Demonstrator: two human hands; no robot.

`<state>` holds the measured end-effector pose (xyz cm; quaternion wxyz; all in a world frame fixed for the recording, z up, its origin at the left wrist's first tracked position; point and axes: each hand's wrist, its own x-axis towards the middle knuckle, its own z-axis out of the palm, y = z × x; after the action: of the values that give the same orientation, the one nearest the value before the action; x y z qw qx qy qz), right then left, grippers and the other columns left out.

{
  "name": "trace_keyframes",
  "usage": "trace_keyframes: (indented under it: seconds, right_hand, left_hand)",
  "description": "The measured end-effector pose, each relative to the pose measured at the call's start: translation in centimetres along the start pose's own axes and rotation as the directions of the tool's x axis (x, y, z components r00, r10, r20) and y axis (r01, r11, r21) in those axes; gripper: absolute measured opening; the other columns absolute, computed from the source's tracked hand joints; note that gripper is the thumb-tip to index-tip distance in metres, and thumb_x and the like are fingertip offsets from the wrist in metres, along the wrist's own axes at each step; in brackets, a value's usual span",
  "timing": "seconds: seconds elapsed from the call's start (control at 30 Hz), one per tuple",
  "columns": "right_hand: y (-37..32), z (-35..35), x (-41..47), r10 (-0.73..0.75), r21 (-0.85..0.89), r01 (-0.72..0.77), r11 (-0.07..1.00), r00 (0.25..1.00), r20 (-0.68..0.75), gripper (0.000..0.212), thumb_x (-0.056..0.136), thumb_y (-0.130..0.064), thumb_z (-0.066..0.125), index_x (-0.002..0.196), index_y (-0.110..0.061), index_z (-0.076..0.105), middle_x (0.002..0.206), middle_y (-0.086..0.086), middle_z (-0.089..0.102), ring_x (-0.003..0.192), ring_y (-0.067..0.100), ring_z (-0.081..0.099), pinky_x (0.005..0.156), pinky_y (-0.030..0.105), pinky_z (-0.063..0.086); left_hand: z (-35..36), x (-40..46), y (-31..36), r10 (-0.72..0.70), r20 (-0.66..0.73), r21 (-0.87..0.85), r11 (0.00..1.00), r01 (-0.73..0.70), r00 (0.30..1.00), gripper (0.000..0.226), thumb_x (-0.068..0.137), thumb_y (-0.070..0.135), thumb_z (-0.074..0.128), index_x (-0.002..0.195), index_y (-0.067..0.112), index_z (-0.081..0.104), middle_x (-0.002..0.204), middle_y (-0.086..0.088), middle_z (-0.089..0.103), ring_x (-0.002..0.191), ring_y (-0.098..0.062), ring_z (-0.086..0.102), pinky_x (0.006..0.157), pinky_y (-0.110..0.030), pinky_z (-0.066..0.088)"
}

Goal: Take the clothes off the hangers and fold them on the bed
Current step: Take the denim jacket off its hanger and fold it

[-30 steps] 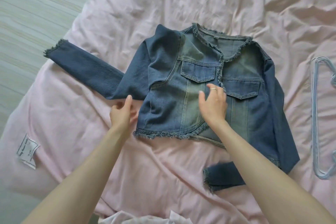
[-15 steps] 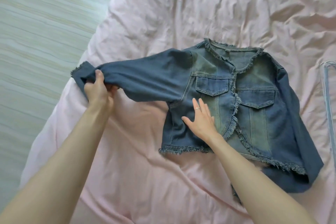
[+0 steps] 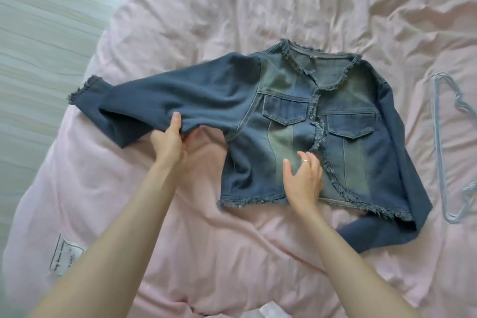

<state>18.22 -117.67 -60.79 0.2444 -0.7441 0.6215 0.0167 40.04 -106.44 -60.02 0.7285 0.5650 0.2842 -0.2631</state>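
The left hand (image 3: 167,143) curls its fingers (image 3: 176,121) round the lower edge of the denim jacket's sleeve (image 3: 165,103), which stretches toward 9 o'clock. The right hand (image 3: 304,179) lies flat, fingers straight, on the front panel of the denim jacket (image 3: 343,121), spread face up mid-bed (image 3: 206,20). A pale blue hanger (image 3: 438,142) lies at 3 o'clock, apart from the jacket

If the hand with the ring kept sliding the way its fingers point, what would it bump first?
The right hand lies flat on the denim jacket, fingers aimed up its front. It would probably first meet the chest pocket flap.
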Motion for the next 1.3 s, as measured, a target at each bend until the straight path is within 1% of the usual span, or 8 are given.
trace_keyframes:
  seconds: [0.17,0.3,0.4,0.6,0.77,0.93,1.13,1.3]
  right_hand:
    - [2.4,-1.0,-1.2,0.178,0.144,-0.173,0.974,0.984,-0.018,0.033,0.095,-0.030,0.050,0.116,-0.006,0.055,0.124,0.013,0.050,0.117,0.029,0.047,0.096,0.033,0.033]
    - [2.7,-0.7,-1.0,0.326,0.323,-0.357,0.877,0.934,0.147,0.033,0.095,-0.035,0.048,0.098,-0.005,0.060,0.092,0.007,0.062,0.091,0.028,0.059,0.088,0.038,0.043]
    - [1.9,-0.4,-0.2,0.427,0.528,-0.544,0.652,0.839,0.337,0.028,0.092,-0.036,0.055,0.090,-0.008,0.056,0.076,0.002,0.059,0.068,0.020,0.059,0.081,0.039,0.053]
    - [1.3,-0.6,1.3,0.374,0.549,-0.602,0.580,0.795,0.477,0.007,0.091,-0.015,0.058,0.095,-0.009,0.056,0.070,-0.001,0.056,0.056,0.008,0.046,0.042,0.017,0.036]
    - [2.1,-0.4,1.5,0.346,0.519,-0.570,0.637,0.813,0.469,0.005,0.093,-0.014,0.055,0.093,-0.012,0.051,0.073,0.000,0.056,0.062,0.009,0.055,0.040,0.017,0.041]
    - [2.8,-0.7,2.7,0.275,0.328,-0.356,0.875,0.923,0.269,0.014,0.092,-0.027,0.053,0.081,-0.018,0.054,0.086,0.007,0.067,0.079,0.024,0.065,0.067,0.034,0.056]
    - [1.5,-2.7,4.5,-0.095,0.104,0.088,0.991,0.993,0.067,0.046,0.094,-0.035,0.048,0.137,-0.018,0.041,0.137,0.005,0.042,0.124,0.022,0.041,0.096,0.032,0.033]
    - [-0.1,-1.2,6.1,-0.293,-0.205,0.408,0.890,0.855,0.428,0.058,0.097,-0.048,0.036,0.149,-0.027,0.021,0.159,-0.001,0.006,0.146,0.019,0.004,0.115,0.045,0.013]
  left_hand:
    - [-0.2,1.2,1.4,-0.014,0.013,-0.167,0.986,0.017,1.000,0.032,0.093,0.018,0.059,0.119,0.003,0.052,0.119,-0.018,0.062,0.104,-0.030,0.064,0.084,-0.047,0.054]
    - [-1.3,-1.5,-2.8,-0.180,0.275,0.341,0.937,0.079,0.944,0.020,0.090,0.033,0.061,0.090,0.013,0.063,0.078,-0.007,0.056,0.061,-0.014,0.054,0.055,-0.024,0.047]
    - [-1.4,-2.5,-5.3,-0.135,0.294,0.620,0.780,-0.082,0.946,0.029,0.086,0.030,0.067,0.106,0.010,0.059,0.077,0.002,0.054,0.062,-0.007,0.046,0.058,-0.018,0.041]
    - [-0.4,-1.6,-5.9,-0.024,0.242,0.755,0.633,-0.173,0.970,0.020,0.090,0.024,0.062,0.082,0.006,0.057,0.066,0.004,0.048,0.061,-0.007,0.042,0.052,-0.018,0.033]
    - [-1.5,0.1,-5.4,0.023,0.229,0.810,0.550,-0.203,0.973,0.036,0.085,0.032,0.067,0.096,-0.002,0.059,0.090,-0.010,0.061,0.084,-0.023,0.056,0.073,-0.034,0.044]
    - [-1.5,-1.2,-6.0,0.085,0.226,0.871,0.428,-0.241,0.970,0.045,0.087,0.044,0.060,0.111,0.006,0.055,0.110,-0.008,0.060,0.105,-0.025,0.054,0.092,-0.037,0.042]
    - [1.4,-1.5,-5.2,0.068,0.145,0.608,0.781,-0.143,0.987,0.033,0.093,0.034,0.055,0.117,0.011,0.058,0.109,0.004,0.058,0.103,-0.009,0.052,0.090,-0.019,0.037]
    - [1.5,-0.4,-4.7,0.036,-0.064,0.553,0.833,0.005,0.997,0.015,0.089,0.010,0.047,0.094,0.010,0.062,0.092,-0.006,0.062,0.080,-0.018,0.056,0.070,-0.027,0.041]
